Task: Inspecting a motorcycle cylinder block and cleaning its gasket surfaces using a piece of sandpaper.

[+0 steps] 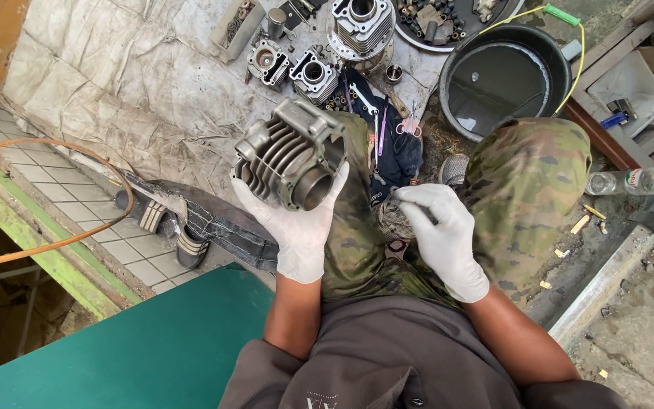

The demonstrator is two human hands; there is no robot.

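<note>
1. A big grey cloth (115,83) lies on the ground. It is wrinkled, dirty and cracked all over.
2. A flat green board (138,348) sits at the bottom left. It looks smooth.
3. A round black tub (562,64) stands at the top right. Dark, shiny liquid fills it.
4. The person sits in camouflage trousers (527,182), soft and patchy in green and brown.
5. The engine cylinder (289,155) is grey metal, chunky and dull. Thin fins run along its side like ribs. A smooth round hole goes through it. The hole's open end points down and right, toward the person, so its long way tilts from upper left to lower right. It is held up in the air over the left knee.
6. The left hand (297,220) wears a thin white glove. Its grip is closed around the bottom of the engine cylinder, thumb up one side.
7. The right hand (440,227) wears the same kind of glove. Its fingers are curled on a small round wire pad (393,220), rough and grey, between the knees.
8. More finned metal engine parts (312,72) lie on the cloth, well apart from the hands.
9. A clear plastic bottle (637,182) with a red cap lies on its side at the right.
</note>
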